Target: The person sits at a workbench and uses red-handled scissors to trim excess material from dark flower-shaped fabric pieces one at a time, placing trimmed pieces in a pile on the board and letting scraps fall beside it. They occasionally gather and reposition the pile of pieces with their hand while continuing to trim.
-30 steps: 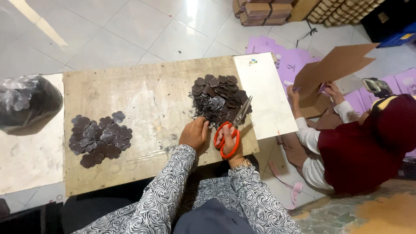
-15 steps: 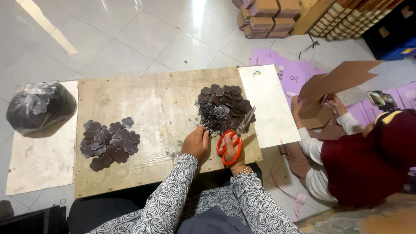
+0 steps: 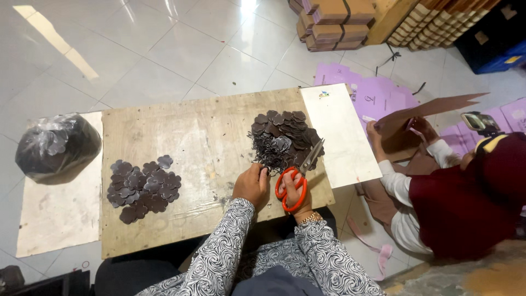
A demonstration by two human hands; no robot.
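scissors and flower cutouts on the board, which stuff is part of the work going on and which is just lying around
In use:
- orange-handled scissors in the right hand
- heap of dark flower cutouts, left hand at its edge
- spread cutouts
- wooden board

Lying about:
- black bag
- purple sheets
- stacked boxes

Right hand point(image 3: 294, 189) grips orange scissors point(image 3: 296, 181); left hand point(image 3: 251, 185) touches dark cutout pile point(image 3: 282, 140).
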